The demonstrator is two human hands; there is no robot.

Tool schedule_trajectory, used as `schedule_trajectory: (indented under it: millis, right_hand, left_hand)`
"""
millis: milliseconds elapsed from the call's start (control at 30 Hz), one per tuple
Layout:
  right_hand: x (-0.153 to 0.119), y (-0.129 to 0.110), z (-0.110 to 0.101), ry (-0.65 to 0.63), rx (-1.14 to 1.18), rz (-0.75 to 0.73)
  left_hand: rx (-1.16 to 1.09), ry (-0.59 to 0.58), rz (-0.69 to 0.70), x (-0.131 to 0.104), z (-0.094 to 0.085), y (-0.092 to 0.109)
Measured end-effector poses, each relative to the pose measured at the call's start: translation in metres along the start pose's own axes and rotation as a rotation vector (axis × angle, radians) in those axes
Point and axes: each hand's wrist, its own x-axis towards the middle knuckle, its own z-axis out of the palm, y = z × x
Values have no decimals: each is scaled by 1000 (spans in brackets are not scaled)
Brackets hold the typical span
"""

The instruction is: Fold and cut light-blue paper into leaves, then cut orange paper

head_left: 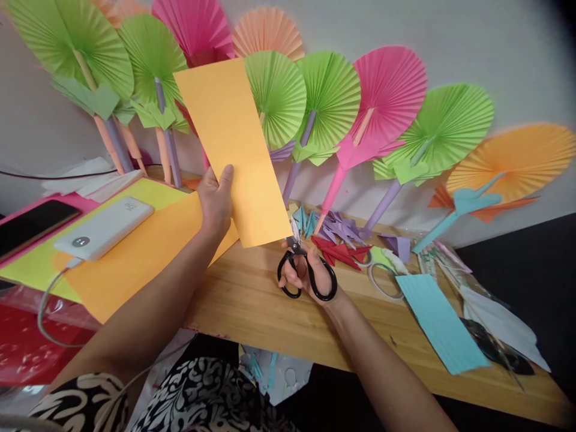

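Note:
My left hand [216,201] grips a yellow-orange sheet of paper [234,150] by its left edge, thumb on the front, and holds it raised and slightly tilted above the table. Black-handled scissors [315,276] are in my right hand [315,273], with fingers through the loops. Their blades point up at the sheet's lower right corner and are parted a little. Whether they touch the paper I cannot tell. Just behind the scissors lie folded red paper pieces [337,252] and purple ones [339,228].
Pleated paper fans on rolled stems, such as a pink one [390,90], lean against the wall. A white power bank [105,227] with a cable and a phone [36,225] rest on coloured sheets at left. Tape rolls [386,282] and a blue pleated strip [441,324] lie at right.

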Motion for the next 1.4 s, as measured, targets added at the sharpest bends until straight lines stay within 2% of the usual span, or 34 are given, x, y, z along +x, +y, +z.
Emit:
schedule_trajectory:
  millis: [200,533,800,1167,1400]
  right_hand:
    - [0,-2,-1,-39,-26,-26]
    - [0,-10,5,45,-65,-4]
    - [-1,-8,3,117,-100,5]
    - [1,-11,8,100,-107,-23]
    - [-1,-6,5,146,-61,-37]
  left_hand:
    - [5,-29,0,-4,2,0]
    - [11,-53,-38,-18,9,0]
    - [22,-23,-50,-19,10,0]
    - [18,-20,-66,-19,10,0]
    - [20,-21,-46,-18,10,0]
